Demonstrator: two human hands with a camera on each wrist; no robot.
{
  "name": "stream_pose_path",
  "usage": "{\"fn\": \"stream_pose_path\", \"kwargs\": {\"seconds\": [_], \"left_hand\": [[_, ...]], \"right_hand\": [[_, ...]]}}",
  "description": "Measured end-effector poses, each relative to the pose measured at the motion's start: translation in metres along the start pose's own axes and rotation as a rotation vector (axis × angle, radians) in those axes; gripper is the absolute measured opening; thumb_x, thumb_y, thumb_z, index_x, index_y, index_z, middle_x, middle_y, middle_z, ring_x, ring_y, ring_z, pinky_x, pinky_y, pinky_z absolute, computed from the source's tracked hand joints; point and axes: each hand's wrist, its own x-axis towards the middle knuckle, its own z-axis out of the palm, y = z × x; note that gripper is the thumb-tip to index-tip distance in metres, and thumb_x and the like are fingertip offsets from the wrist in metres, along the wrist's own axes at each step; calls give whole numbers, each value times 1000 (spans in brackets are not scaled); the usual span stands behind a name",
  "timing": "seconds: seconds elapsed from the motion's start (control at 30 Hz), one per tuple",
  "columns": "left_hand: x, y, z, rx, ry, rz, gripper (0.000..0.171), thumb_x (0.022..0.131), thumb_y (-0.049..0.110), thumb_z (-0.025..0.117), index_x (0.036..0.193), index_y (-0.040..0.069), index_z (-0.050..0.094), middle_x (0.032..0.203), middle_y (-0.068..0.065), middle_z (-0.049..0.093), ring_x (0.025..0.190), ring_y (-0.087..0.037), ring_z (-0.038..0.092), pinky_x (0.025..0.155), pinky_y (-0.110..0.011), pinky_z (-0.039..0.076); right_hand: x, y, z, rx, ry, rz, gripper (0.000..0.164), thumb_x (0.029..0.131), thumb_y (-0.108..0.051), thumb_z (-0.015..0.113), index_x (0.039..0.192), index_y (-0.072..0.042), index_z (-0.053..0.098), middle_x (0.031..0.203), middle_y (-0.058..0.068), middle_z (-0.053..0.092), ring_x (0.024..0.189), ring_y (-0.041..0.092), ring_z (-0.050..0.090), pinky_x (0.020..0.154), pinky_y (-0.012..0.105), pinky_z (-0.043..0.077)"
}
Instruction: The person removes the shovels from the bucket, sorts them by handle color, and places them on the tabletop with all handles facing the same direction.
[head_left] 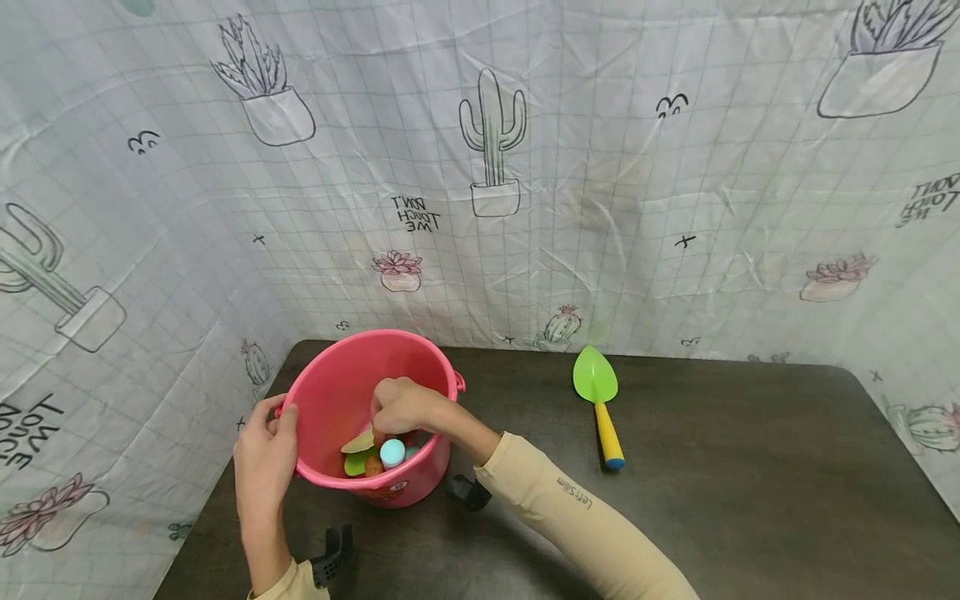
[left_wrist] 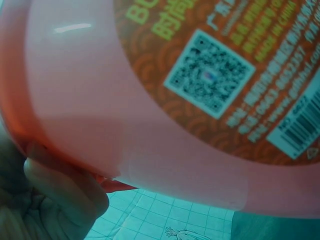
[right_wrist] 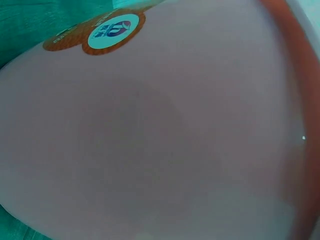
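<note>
A pink bucket [head_left: 330, 417] stands tilted on the table, its mouth facing the head camera. My left hand [head_left: 266, 454] grips its rim at the left side, and in the left wrist view the thumb and fingers [left_wrist: 65, 195] lie at the rim below a printed label. Down inside the bucket is my right hand [head_left: 405, 408], fingers pointing at the contents; what they hold, if anything, I cannot tell. Around them lie a pale yellow piece [head_left: 358, 442], a green piece [head_left: 358, 462], a light blue rounded piece [head_left: 392, 452] and an orange-brown piece [head_left: 373, 466].
A toy trowel [head_left: 596, 379] with a green blade and yellow handle lies right of the bucket on the dark table [head_left: 720, 483]. Behind it hangs a white cloth [head_left: 585, 208] printed with cacti. Black wrist-camera mounts show near both forearms.
</note>
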Motion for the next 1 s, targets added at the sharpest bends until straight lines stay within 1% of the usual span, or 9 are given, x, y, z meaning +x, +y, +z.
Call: {"fn": "stream_pose_path", "kwargs": {"seconds": [0.17, 0.23, 0.4, 0.47, 0.57, 0.7, 0.87, 0.93, 1.0], "left_hand": [[0, 0, 1, 1, -5, -10, 49, 110, 28, 45, 146, -5, 48, 108, -32, 69, 68, -25, 66, 51, -27, 48], [0, 0, 1, 5, -6, -12, 49, 110, 28, 45, 146, -5, 48, 111, -33, 69, 68, -25, 66, 51, -27, 48], [0, 1, 2, 7, -5, -9, 49, 110, 28, 45, 147, -4, 48, 114, -33, 68, 71, -28, 69, 51, -26, 49], [0, 1, 1, 6, 0, -9, 49, 110, 29, 45, 146, -4, 48, 114, -33, 68, 73, -30, 70, 52, -25, 50], [1, 1, 1, 5, 6, -12, 48, 110, 28, 45, 146, -4, 48, 113, -33, 68, 72, -31, 70, 51, -25, 50], [2, 1, 1, 4, 7, -8, 48, 110, 27, 46, 145, -5, 49, 110, -33, 69, 68, -27, 68, 50, -26, 49], [1, 1, 2, 3, 12, -5, 48, 110, 27, 45, 145, -5, 49, 111, -34, 69, 68, -28, 69, 50, -25, 49], [1, 1, 2, 3, 14, -7, 48, 110, 27, 45, 145, -5, 49, 112, -34, 68, 68, -28, 69, 50, -25, 49], [1, 1, 2, 5, 14, -6, 48, 110, 27, 45, 145, -5, 49, 112, -34, 68, 67, -28, 69, 49, -25, 49]], "right_hand": [[-2, 3, -1, 119, 34, -24, 17, 84, -1, 71, 67, -2, 69, 60, 2, 64, 52, 15, 55, 54, 22, 48], [-3, 3, -1, 152, 39, -30, 18, 85, 0, 69, 66, 0, 68, 59, 3, 63, 52, 15, 53, 54, 22, 46], [-3, 4, -5, 209, 48, -32, 16, 83, 0, 68, 68, 3, 72, 60, 5, 64, 52, 16, 54, 53, 23, 45], [-4, 4, -7, 232, 54, -32, 14, 83, 0, 70, 70, 2, 74, 62, 5, 67, 53, 16, 58, 54, 23, 49], [-4, 3, -9, 245, 56, -38, 17, 83, -1, 71, 66, 1, 70, 57, 4, 60, 51, 17, 55, 54, 22, 48], [-5, 3, -13, 308, 26, -45, 21, 87, -1, 66, 67, 4, 67, 57, 5, 56, 51, 17, 57, 56, 22, 52], [-10, 3, -20, 410, -28, -40, 18, 92, -1, 64, 86, 10, 75, 72, 8, 70, 59, 16, 66, 66, 30, 59], [-12, 3, -24, 437, -40, -35, 19, 93, -2, 64, 93, 13, 76, 78, 10, 73, 61, 16, 68, 69, 32, 60], [-14, 3, -27, 466, -47, -32, 20, 94, -3, 65, 99, 14, 75, 82, 12, 74, 64, 20, 71, 72, 34, 60]]}}
